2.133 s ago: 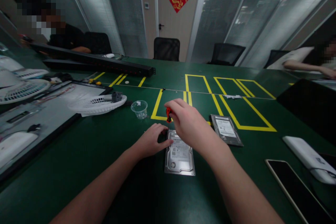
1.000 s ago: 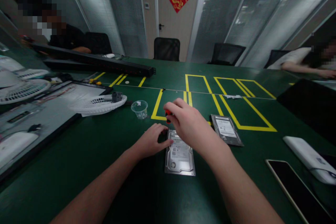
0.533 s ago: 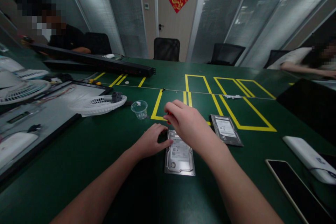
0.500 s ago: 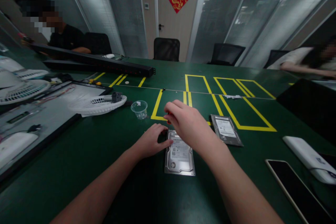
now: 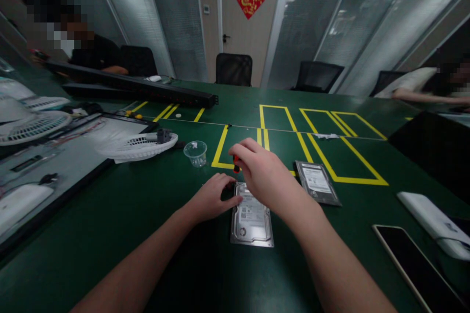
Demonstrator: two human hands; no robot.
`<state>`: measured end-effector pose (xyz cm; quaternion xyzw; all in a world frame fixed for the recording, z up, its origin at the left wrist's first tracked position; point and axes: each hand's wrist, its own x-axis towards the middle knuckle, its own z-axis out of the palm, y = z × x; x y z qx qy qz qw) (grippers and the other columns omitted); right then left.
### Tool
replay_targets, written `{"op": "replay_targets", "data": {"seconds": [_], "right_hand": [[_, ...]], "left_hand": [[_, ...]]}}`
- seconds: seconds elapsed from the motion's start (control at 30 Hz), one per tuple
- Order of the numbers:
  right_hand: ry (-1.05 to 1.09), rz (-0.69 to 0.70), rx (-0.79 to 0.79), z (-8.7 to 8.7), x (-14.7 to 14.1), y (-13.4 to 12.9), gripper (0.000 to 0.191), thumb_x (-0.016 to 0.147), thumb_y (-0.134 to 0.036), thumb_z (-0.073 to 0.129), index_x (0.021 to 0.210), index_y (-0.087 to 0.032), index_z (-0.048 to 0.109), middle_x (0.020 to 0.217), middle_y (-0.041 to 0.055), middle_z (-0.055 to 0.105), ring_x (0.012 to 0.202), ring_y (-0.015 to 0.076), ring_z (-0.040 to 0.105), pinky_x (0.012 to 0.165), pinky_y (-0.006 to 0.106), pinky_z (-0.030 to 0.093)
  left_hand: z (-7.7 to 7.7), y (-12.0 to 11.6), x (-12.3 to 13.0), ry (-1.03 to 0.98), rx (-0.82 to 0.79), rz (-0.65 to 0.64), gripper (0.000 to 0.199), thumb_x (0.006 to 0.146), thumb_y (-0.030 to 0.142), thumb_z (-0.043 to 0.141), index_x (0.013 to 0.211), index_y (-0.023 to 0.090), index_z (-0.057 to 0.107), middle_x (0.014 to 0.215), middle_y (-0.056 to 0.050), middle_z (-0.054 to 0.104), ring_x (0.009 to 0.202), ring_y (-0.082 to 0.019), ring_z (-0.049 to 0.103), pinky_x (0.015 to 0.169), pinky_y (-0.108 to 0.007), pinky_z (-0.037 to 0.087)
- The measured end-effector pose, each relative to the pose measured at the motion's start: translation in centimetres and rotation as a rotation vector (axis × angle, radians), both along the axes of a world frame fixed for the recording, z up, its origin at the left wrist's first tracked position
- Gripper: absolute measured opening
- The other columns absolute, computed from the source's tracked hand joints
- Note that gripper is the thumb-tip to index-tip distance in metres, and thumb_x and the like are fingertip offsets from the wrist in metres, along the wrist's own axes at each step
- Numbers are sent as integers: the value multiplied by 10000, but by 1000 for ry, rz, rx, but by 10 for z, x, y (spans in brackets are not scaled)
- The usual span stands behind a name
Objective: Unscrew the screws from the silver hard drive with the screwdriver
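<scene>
A silver hard drive (image 5: 251, 225) lies label up on the green table in front of me. My left hand (image 5: 209, 199) grips its far left edge, thumb on the label and fingers curled by the corner. Above that same corner, my right hand (image 5: 262, 166) is closed round the red and black handle of a screwdriver (image 5: 236, 164), held upright with its shaft down to the drive's corner. The tip is too small to make out. Right of my right hand rests a second hard drive (image 5: 317, 183). A clear plastic cup (image 5: 196, 154) stands beyond my left hand.
Yellow tape outlines (image 5: 352, 181) mark the table. White fan grilles (image 5: 137, 149) and a large panel (image 5: 84, 146) lie left. A phone (image 5: 411, 264) and a white device (image 5: 433, 222) lie right. Two people sit across, one behind a long black bar (image 5: 147, 85).
My right hand's fingers have shifted round the screwdriver, so more of its red handle shows. My left hand and the hard drive stay in place.
</scene>
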<state>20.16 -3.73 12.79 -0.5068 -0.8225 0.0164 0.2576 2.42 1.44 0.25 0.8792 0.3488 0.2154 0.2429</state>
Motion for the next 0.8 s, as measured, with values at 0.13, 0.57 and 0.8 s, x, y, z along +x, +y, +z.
{"op": "replay_targets", "data": {"seconds": [0.13,0.57,0.8], "right_hand": [[16,6,-9,1,-1,0,212,967,-122,449,1127,-201,564,1151,78,613,945,189,615,753,320,445],[-20,-70,15,4,-3,0,172,971,-217,505,1138,-184,532,1028,66,653,815,183,589,667,309,375],[72,-66,-65,7,-2,-1,129,942,-222,504,1055,-177,548,1038,86,634,817,171,591,696,308,432]], "left_hand": [[1,0,0,2,0,-3,292,874,437,688,1046,206,637,1003,-72,654,916,-258,578,801,-384,483],[0,1,-2,-10,-26,-12,360,884,468,682,1137,215,642,1064,-87,668,964,-273,597,841,-400,497],[-1,1,-1,-36,-29,-14,385,873,464,694,1166,219,644,1082,-97,677,979,-283,597,853,-415,500]]}}
